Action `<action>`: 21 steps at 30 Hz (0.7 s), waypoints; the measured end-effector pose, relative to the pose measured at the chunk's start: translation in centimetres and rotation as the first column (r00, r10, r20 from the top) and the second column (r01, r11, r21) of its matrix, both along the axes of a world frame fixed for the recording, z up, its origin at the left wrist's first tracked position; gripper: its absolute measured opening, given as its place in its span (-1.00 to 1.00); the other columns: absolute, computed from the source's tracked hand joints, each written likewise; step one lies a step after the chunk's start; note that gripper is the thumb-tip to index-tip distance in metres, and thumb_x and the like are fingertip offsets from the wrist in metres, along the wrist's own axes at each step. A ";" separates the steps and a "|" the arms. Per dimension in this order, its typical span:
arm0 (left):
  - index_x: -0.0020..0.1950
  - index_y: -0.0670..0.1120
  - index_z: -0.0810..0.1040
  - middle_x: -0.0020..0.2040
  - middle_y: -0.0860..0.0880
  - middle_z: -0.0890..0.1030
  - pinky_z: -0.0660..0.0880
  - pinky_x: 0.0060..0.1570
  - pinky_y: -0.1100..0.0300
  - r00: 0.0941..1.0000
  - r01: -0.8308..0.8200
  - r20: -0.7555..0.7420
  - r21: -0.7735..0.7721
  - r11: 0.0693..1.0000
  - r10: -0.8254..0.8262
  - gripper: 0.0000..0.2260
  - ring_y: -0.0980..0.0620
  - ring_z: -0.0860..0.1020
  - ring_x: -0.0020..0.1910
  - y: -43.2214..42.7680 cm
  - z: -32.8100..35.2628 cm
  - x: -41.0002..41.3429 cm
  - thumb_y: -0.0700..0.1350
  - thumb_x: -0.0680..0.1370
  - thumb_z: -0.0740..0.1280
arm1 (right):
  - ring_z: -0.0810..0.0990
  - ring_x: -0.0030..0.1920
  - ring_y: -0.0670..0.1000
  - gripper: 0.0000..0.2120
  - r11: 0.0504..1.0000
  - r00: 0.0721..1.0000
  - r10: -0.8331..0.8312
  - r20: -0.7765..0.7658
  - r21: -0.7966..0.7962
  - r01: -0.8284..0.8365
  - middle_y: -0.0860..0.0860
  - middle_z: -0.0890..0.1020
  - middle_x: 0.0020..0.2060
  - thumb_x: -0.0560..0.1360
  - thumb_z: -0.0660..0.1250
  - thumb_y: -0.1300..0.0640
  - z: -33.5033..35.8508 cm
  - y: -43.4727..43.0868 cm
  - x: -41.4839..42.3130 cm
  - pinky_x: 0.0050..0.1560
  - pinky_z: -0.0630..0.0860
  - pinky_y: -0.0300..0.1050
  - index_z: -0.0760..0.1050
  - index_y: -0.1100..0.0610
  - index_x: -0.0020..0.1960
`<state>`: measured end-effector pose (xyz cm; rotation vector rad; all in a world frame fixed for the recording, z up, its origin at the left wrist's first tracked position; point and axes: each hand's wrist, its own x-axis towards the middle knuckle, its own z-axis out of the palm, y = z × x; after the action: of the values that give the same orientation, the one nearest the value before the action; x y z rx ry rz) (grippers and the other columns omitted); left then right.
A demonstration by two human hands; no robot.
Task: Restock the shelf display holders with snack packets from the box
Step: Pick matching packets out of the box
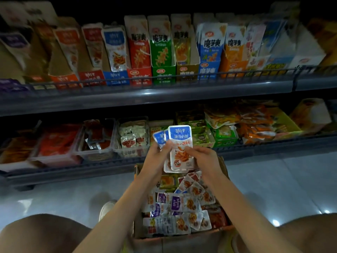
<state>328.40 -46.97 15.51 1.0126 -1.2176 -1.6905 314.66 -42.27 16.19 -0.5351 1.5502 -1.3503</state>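
Far left of the cardboard box [182,242], a bare knee [42,232] fills the lower corner, and a pale shoe [106,209] stands on the glossy floor just left of the box. Up and left of the box, on the top shelf, a blue display holder [116,77] stands upright among red and orange ones, with blue-topped packets showing in it. Closer to the box, on the lower shelf, sits a clear bin [134,152] of small white packets.

Right above the box's far end, the left hand [157,154] grips a fanned bunch of blue-topped snack packets [180,138], fingers curled behind and thumb across the front. The packets are held upright, off the shelf and clear of the box (print on the front one reads mirrored). The right hand [204,158] meets them from the other side, its fingertips pinching the front packet's right edge.

Inside the box, under both forearms, lies a loose heap of mixed packets [184,203], purple, blue and red. Up and right of the box, green packs [226,138] and orange packs [255,125] crowd the lower shelf.
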 end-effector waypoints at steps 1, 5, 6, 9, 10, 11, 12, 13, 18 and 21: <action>0.20 -0.10 0.48 0.11 -0.13 0.64 0.57 0.07 -0.03 1.000 0.000 0.014 -0.035 0.999 0.001 -0.79 -0.10 0.62 0.07 -0.2 0.8 0.0 -0.14 0.57 0.30 | 0.69 -0.13 0.07 -0.95 0.999 1.000 0.024 -0.019 -0.021 -0.025 0.10 0.71 -0.17 0.47 0.41 0.22 0.7 -0.2 0.3 -0.08 0.63 -0.03 0.65 0.18 -0.12; 0.21 -0.11 0.40 0.11 -0.12 0.61 0.58 0.05 -0.04 0.995 -0.087 0.044 -0.008 0.996 0.087 -0.65 -0.07 0.64 0.02 -1.8 3.8 1.1 -0.22 0.48 0.41 | 0.69 -0.08 0.07 -0.90 0.982 0.980 0.147 -0.135 -0.103 -0.161 0.09 0.70 -0.13 0.48 0.40 0.23 4.1 -1.5 1.5 -0.08 0.63 -0.04 0.62 0.20 -0.02; 0.21 -0.10 0.39 0.11 -0.11 0.61 0.56 0.07 -0.07 0.994 -0.095 0.051 -0.009 0.995 0.095 -0.64 -0.07 0.63 0.03 -2.4 4.7 1.5 -0.22 0.47 0.42 | 0.69 -0.08 0.04 -0.85 0.975 0.972 0.167 -0.162 -0.121 -0.188 0.08 0.69 -0.10 0.47 0.39 0.24 5.2 -2.1 1.7 -0.13 0.63 -0.11 0.59 0.18 0.05; 0.20 -0.09 0.40 0.11 -0.13 0.61 0.53 0.12 -0.15 0.995 -0.099 0.009 -0.029 0.995 0.099 -0.63 -0.12 0.62 0.05 -4.3 7.5 2.8 -0.24 0.46 0.42 | 0.69 -0.10 -0.02 -0.62 0.959 0.971 0.192 -0.143 -0.183 -0.217 0.06 0.67 0.00 0.46 0.39 0.31 8.6 -4.4 2.6 -0.21 0.59 -0.23 0.48 0.16 0.26; 0.20 -0.10 0.41 0.11 -0.14 0.62 0.53 0.12 -0.14 0.995 -0.103 -0.011 -0.047 0.994 0.102 -0.65 -0.12 0.62 0.05 -4.8 8.5 3.3 -0.25 0.46 0.41 | 0.69 -0.08 -0.01 -0.58 0.952 0.971 0.204 -0.122 -0.209 -0.226 0.07 0.67 0.01 0.47 0.39 0.32 9.7 -5.2 2.9 -0.19 0.60 -0.21 0.45 0.18 0.30; 0.20 -0.12 0.43 0.11 -0.15 0.62 0.54 0.10 -0.11 0.994 -0.108 -0.030 -0.069 0.992 0.106 -0.67 -0.12 0.63 0.04 -5.4 9.4 3.6 -0.26 0.47 0.40 | 0.69 -0.07 0.00 -0.58 0.943 0.970 0.216 -0.114 -0.231 -0.238 0.08 0.68 0.02 0.47 0.37 0.33 10.7 -5.9 3.3 -0.16 0.60 -0.19 0.44 0.19 0.32; 0.20 -0.14 0.44 0.10 -0.16 0.63 0.55 0.08 -0.08 0.993 -0.114 -0.045 -0.095 0.989 0.110 -0.68 -0.12 0.63 0.03 -5.9 10.4 4.0 -0.27 0.48 0.39 | 0.69 -0.07 0.00 -0.59 0.936 0.967 0.222 -0.125 -0.249 -0.248 0.08 0.68 0.01 0.48 0.36 0.34 11.6 -6.6 3.6 -0.16 0.60 -0.19 0.44 0.20 0.32; 0.21 -0.16 0.45 0.09 -0.17 0.63 0.56 0.07 -0.06 0.992 -0.119 -0.057 -0.117 0.986 0.113 -0.69 -0.12 0.64 0.02 -6.5 11.3 4.3 -0.28 0.49 0.38 | 0.69 -0.08 -0.01 -0.60 0.930 0.965 0.225 -0.134 -0.267 -0.254 0.08 0.68 -0.01 0.49 0.35 0.35 12.5 -7.2 3.8 -0.18 0.59 -0.21 0.45 0.22 0.31; 0.14 -0.15 0.50 0.04 -0.14 0.65 0.60 -0.05 0.01 0.979 -0.182 -0.118 -0.151 0.972 0.165 -0.79 -0.07 0.66 -0.08 -9.5 14.8 5.3 -0.27 0.51 0.36 | 0.68 -0.14 -0.01 -0.69 0.902 0.964 0.223 -0.142 -0.345 -0.260 0.09 0.68 -0.08 0.48 0.34 0.38 16.1 -10.8 5.2 -0.21 0.60 -0.19 0.52 0.28 0.22; 0.19 -0.18 0.49 0.06 -0.16 0.65 0.59 -0.02 -0.03 0.978 -0.192 -0.113 -0.174 0.966 0.174 -0.74 -0.12 0.66 -0.03 -11.8 16.7 6.1 -0.26 0.51 0.37 | 0.68 -0.10 0.02 -0.73 0.897 0.962 0.222 -0.158 -0.354 -0.265 0.12 0.68 -0.04 0.47 0.35 0.37 18.0 -13.2 6.0 -0.15 0.64 -0.15 0.55 0.24 0.16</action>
<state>334.50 -58.76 32.24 0.8921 -1.1562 -1.4388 320.62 -55.45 34.21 -1.0260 1.2639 -1.4414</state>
